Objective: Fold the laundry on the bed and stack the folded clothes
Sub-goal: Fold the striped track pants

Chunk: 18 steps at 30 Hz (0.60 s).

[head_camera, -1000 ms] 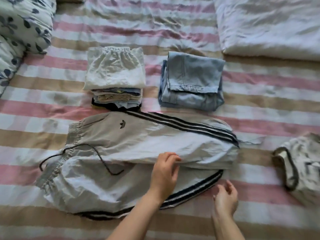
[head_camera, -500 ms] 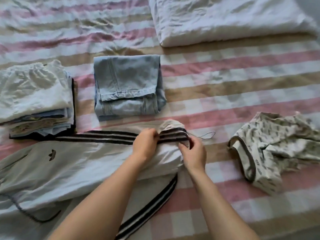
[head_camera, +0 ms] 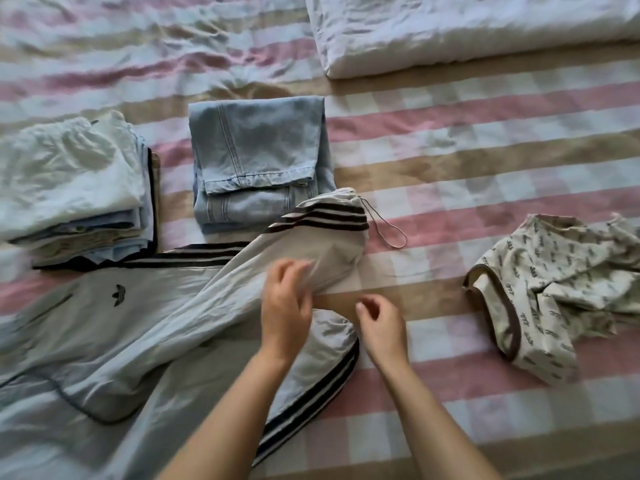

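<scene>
The left hand (head_camera: 285,306) has its fingers curled and pinches the cloth of the grey track pants (head_camera: 156,323), at the near edge of the top leg. The picture is blurry there. The right hand (head_camera: 381,325) is just beside that leg, over the bed sheet (head_camera: 485,140). Its fingers are bent loosely and it holds nothing. The pants lie on the near left part of the bed, with black stripes down the side. The end of the top leg touches the folded blue jeans (head_camera: 256,154), and a thin cord (head_camera: 389,232) sticks out of it. A pile of folded clothes (head_camera: 69,174) sits by the left edge. A spotty top (head_camera: 554,282) lies crumpled by the right edge. A white blanket (head_camera: 467,29) lies at the far side. Half a second ago both hands held the striped end of the leg. Now they are closer to the person, and the right hand has let go.
</scene>
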{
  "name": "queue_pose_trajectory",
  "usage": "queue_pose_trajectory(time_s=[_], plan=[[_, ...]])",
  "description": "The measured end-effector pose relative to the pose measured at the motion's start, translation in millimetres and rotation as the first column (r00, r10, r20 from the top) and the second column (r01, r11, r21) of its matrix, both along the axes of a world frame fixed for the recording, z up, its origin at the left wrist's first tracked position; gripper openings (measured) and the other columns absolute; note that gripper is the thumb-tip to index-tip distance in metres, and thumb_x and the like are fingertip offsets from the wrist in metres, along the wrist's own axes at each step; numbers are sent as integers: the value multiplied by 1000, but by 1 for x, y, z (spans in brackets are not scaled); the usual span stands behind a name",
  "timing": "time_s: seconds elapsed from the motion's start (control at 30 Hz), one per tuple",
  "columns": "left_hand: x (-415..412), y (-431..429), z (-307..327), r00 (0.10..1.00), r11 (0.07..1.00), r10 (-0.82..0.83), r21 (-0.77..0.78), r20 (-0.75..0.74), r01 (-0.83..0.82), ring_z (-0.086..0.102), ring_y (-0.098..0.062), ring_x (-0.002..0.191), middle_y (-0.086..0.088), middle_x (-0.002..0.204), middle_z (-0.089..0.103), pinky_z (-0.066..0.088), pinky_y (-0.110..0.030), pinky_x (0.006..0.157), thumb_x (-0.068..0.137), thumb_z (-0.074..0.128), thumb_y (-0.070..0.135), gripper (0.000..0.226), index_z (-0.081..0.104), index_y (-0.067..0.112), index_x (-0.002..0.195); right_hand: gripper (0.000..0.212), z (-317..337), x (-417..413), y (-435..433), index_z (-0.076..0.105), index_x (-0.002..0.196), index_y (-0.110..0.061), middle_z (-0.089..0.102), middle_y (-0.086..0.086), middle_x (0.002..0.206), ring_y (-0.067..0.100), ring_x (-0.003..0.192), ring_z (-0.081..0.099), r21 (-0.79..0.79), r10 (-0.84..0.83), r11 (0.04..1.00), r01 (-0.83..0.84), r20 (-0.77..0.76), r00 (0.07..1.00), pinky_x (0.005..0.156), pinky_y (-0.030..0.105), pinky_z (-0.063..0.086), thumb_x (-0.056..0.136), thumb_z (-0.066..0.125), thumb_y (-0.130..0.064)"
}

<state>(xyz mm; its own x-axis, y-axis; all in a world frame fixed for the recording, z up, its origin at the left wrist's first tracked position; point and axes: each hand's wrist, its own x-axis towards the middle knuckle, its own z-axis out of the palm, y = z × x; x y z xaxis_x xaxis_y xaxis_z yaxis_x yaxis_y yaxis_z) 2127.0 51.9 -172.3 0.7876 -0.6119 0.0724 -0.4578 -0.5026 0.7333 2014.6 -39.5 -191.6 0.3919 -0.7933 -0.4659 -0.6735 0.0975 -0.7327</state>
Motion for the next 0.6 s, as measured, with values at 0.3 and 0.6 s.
queue_pose_trajectory(time_s=[0.3, 0.6], plan=[[-68, 31, 9, 970, 997, -59, 35, -237, 69, 39, -11, 124, -2, 132, 46, 20, -8, 105, 88, 56, 4, 42, 51, 8, 129, 24, 38, -40, 28, 66, 97, -11, 66, -4, 88, 14, 82, 60, -100, -88, 990, 98, 95, 992, 75, 19, 44, 75, 71, -2], [-161, -34, -9, 829, 805, -514, 208, -223, 555, 2, -22, 145, -4, 156, 8, 7, -33, 117, 95, 39, 20, 54, 22, 25, 146, 29, 38, -158, -38, 64, 110, -5, 67, 19, 106, 35, 95, 61, -447, -322, 864, 231, -139, 936, 74, 34, 42, 82, 68, -10]])
